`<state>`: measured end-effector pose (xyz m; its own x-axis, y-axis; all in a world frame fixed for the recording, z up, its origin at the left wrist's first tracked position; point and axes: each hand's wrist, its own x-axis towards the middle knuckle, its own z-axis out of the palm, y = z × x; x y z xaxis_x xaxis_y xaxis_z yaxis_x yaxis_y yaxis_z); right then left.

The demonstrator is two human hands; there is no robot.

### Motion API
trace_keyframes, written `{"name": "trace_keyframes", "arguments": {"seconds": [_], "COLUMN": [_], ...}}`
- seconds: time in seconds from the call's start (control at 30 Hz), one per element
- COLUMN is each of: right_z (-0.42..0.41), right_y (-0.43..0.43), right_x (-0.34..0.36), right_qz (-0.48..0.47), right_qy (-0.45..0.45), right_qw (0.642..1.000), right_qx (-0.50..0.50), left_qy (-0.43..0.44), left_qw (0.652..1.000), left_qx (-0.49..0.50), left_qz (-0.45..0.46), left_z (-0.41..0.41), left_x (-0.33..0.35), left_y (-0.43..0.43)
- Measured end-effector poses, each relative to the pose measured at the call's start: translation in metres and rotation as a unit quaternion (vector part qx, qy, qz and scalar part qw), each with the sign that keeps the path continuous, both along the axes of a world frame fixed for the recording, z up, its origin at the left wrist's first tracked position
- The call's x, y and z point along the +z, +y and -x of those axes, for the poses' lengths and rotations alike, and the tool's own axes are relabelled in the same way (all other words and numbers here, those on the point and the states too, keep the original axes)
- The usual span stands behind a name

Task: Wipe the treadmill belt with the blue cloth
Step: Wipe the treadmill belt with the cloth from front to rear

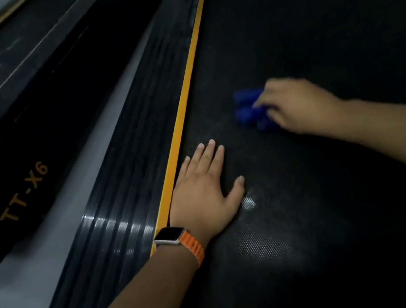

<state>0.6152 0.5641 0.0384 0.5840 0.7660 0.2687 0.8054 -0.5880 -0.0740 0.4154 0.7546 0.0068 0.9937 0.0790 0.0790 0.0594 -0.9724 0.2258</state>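
We see the dark, textured treadmill belt (310,34), bordered on its left by a yellow strip (187,85) and a ribbed side rail (142,141), bearing our left hand (204,192) laid flat and, farther ahead, the bunched blue cloth (247,108) held by our blurred right hand (299,106).

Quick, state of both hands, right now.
Left hand: open, flat on the treadmill belt, holding nothing.
Right hand: fingers curled on the blue cloth, pressing it to the belt; the image is blurred.
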Motion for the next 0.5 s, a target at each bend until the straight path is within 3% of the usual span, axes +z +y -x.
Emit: {"name": "trace_keyframes", "arguments": {"seconds": [0.07,0.13,0.2,0.33,0.4,0.5], "right_z": [-0.026,-0.016,0.027,0.142,0.124,0.035], "right_y": [0.002,0.011,0.017,-0.006,-0.015,-0.007], "right_x": [-0.002,-0.005,-0.009,-0.021,-0.018,-0.008], "right_qz": [-0.018,-0.042,-0.064,-0.073,-0.037,-0.041], "right_qy": [0.009,0.023,0.033,0.101,0.084,0.02], "right_qw": [0.992,0.983,0.987,0.992,0.994,0.997], "right_qx": [-0.121,-0.176,-0.144,0.025,0.065,-0.062], "left_qy": [-0.006,-0.006,-0.008,0.001,0.007,0.008], "left_qw": [1.0,1.0,1.0,1.0,1.0,1.0], "left_qx": [0.003,0.005,0.007,-0.001,-0.003,0.001], "left_qz": [0.004,0.006,0.001,0.004,0.001,-0.003], "left_z": [-0.001,-0.001,-0.002,-0.001,0.0,-0.001], "left_x": [-0.001,-0.002,-0.006,-0.004,-0.002,-0.001], "left_y": [-0.001,-0.001,0.001,0.001,-0.001,0.0]}}
